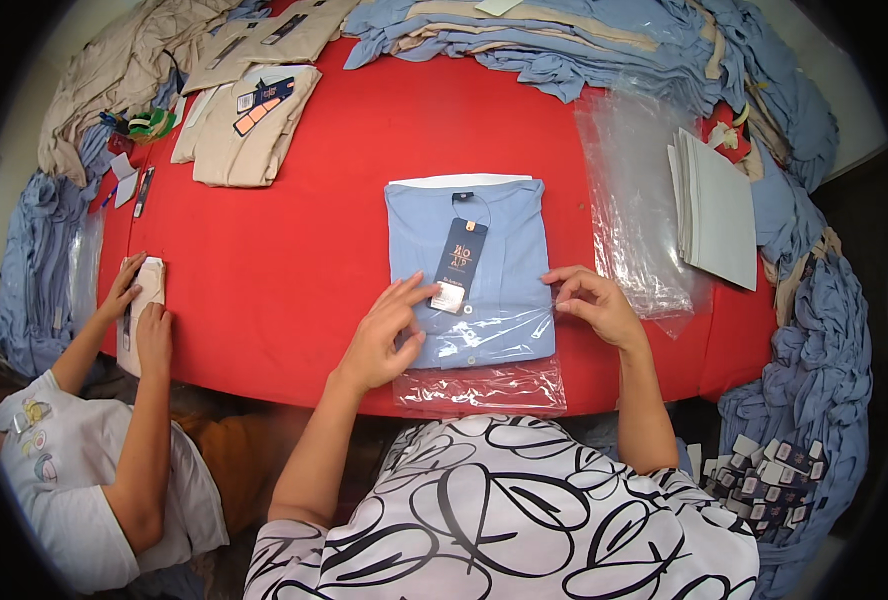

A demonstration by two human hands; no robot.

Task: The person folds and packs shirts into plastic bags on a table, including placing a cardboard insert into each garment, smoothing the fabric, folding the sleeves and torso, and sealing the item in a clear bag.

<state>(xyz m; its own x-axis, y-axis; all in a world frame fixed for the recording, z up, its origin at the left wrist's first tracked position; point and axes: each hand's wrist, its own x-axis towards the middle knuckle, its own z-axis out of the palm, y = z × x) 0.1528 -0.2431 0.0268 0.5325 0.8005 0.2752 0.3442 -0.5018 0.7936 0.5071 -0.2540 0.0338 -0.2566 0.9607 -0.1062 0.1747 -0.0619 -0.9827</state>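
Observation:
In front of me a folded light blue shirt lies on the table, white card showing above its top edge. A clear plastic bag covers its lower part and extends past the bottom. A dark blue hang tag with a white sticker hangs from the collar on a loop. My left hand rests at the shirt's left side, fingers stretched apart, fingertips by the tag's lower end. At the right side my right hand has its thumb and a finger pinched at the bag's edge, forefinger extended along the shirt.
Clear bags and white cards lie to the right. Blue shirts are heaped at the back. Folded beige garments sit back left on the red table. A co-worker's hands press a beige folded piece.

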